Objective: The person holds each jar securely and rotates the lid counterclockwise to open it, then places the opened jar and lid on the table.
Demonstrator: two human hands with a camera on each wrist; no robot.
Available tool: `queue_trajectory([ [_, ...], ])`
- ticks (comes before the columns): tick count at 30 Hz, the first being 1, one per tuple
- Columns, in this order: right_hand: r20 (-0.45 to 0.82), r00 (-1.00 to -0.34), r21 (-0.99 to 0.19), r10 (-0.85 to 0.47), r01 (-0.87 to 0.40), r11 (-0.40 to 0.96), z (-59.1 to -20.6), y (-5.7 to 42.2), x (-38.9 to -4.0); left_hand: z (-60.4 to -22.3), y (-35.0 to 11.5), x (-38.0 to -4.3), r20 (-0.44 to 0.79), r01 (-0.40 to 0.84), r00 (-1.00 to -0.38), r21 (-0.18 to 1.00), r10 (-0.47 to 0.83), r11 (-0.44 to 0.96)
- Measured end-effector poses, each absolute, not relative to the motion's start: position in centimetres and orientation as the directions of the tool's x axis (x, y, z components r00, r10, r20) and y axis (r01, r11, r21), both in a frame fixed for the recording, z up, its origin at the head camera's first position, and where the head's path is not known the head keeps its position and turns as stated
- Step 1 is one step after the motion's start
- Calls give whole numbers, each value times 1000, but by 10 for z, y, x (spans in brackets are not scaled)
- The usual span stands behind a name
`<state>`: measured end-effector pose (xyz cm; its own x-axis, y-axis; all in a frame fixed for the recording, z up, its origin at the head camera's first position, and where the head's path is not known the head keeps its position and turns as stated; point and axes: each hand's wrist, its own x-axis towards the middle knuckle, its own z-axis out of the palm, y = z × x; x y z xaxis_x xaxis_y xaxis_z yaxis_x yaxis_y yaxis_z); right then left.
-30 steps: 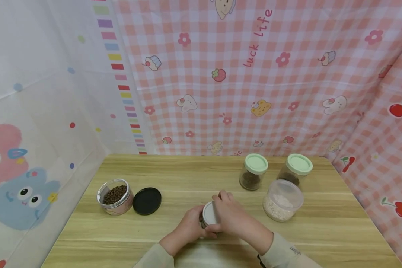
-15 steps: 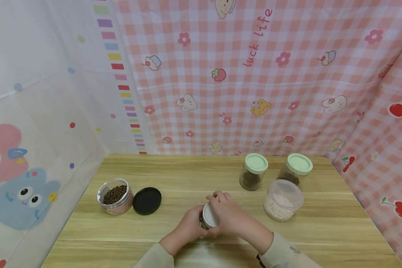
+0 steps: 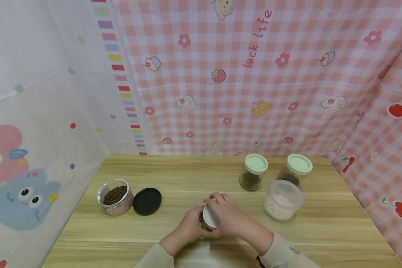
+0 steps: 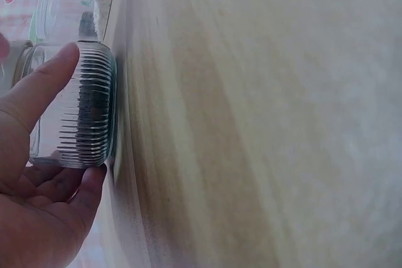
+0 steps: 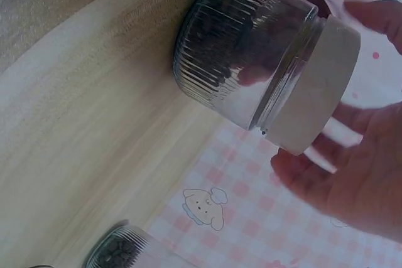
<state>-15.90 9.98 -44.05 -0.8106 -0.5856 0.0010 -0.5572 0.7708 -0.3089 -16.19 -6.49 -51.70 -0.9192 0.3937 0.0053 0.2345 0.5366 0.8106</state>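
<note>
A ribbed glass jar (image 5: 220, 42) with dark contents stands near the table's front, in my left hand (image 3: 189, 225). In the left wrist view, the thumb lies along one side of the jar and the fingers are curled round the other. A whitish lid (image 5: 320, 86) covers the mouth of the jar. My right hand (image 3: 229, 219) holds this lid from above and the right, its fingers bent over the far edge and its thumb at the near edge. The palm hides part of the lid in the head view.
At left stand an open tub of brown pellets (image 3: 115, 195) and a black lid (image 3: 147, 201) lying flat. To the right are two jars with green lids, one nearer (image 3: 253, 173) and one farther right (image 3: 296, 169), plus a clear tub of pale flakes (image 3: 281, 203).
The right hand's fingers have shifted left round the lid's far edge, and its thumb has drawn back along the near edge. Left hand and jar stay in place.
</note>
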Motion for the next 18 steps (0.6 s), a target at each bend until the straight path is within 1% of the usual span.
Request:
queue_trajectory([
  [4,3,-857,-299,-515,-492,818,-441,99,-158,-518,-65,-162,17,240,-920,814,391,528],
  [6,0,-871,-291,-492,-471,833,-441,98,-158,-519,-65,-162,25,246,-921,810,388,532],
  [9,-1,-853,-285,-522,-500,818,-441,99,-159,-520,-64,-162,24,246,-922,809,387,534],
  [15,1,-775,-267,-632,-610,746,-439,101,-159,-522,-64,-162,26,264,-917,788,399,555],
  [18,6,-776,-276,-630,-607,745,-438,102,-157,-521,-65,-162,29,268,-916,789,401,554],
])
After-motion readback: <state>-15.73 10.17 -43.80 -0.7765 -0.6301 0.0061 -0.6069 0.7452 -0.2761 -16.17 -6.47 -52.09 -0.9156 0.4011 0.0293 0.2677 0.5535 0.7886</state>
